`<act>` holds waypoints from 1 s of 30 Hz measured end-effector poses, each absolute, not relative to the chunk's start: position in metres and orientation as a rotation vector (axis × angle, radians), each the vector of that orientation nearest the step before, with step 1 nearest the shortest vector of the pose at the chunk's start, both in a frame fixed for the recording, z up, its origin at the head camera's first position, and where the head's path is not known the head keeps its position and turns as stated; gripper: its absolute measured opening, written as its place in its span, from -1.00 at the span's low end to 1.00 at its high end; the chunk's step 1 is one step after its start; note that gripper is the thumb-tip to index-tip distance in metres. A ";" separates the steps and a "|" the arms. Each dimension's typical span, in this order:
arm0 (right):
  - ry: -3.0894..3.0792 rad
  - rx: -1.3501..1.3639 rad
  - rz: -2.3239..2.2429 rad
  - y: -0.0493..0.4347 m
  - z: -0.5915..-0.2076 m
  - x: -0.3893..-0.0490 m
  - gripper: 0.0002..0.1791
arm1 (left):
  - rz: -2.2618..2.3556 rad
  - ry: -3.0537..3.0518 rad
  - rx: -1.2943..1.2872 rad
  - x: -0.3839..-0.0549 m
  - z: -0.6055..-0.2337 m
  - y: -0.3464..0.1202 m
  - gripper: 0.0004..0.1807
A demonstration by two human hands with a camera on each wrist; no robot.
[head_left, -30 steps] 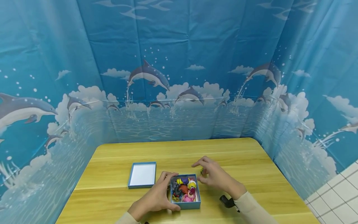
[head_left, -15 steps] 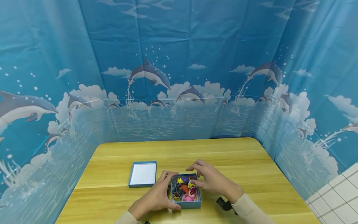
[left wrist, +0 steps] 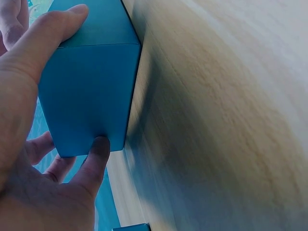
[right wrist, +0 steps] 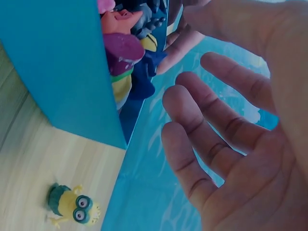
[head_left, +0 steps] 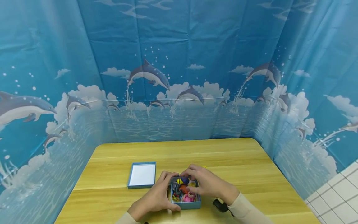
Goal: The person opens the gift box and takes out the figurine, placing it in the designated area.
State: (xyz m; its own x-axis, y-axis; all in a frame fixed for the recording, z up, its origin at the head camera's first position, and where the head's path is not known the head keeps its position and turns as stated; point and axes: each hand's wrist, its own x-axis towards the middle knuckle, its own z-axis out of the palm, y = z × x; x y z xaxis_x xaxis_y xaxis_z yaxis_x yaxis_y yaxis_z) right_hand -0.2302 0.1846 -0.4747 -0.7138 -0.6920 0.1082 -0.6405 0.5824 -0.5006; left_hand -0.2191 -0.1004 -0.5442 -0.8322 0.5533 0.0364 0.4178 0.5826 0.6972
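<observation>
Dolphin curtain (head_left: 179, 37) fills the background, wood table (head_left: 240, 157) below it, its near edge cut off at the bottom of the head view. We have the blue box (head_left: 190, 205) near table centre, tub of figures inside; lid (head_left: 143, 175) apart from it to the left, white inside up.

Contents only partly readable: right hand (head_left: 207, 182) covers the box's far right corner. We can make out a pink figure (head_left: 189, 197) near the front wall. Right wrist view adds an orange piece (right wrist: 120, 21), a purple piece (right wrist: 124, 48) and a blue piece (right wrist: 147, 72), overlapping; we can't tell where each ends. Goggled figure (right wrist: 74, 204) is on the table near the box; head view gives us only a yellow sliver past the right hand. Lid is cut to a corner in the left wrist view.

Grip: left hand (head_left: 159, 196) holds the box, thumb on the near wall, 1 fingertip pressed on the left wall, others round toward the far side. Right hand is wide, 4 fingers spread with gaps, thumb apart over the figures; we see nothing held. Contact with the figures: can't tell.
</observation>
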 end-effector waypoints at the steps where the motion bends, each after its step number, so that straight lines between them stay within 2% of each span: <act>1: 2.693 -1.146 -0.797 0.184 -0.474 -0.230 -0.54 | 1.081 2.626 0.817 -0.219 -0.544 -0.100 0.38; 18: 2.607 -1.324 -0.667 0.166 -0.475 -0.231 -0.45 | 1.042 2.661 0.837 -0.218 -0.544 -0.100 0.34; 30: 2.578 -1.269 -0.621 0.159 -0.476 -0.236 -0.47 | 1.060 2.651 0.845 -0.220 -0.545 -0.102 0.30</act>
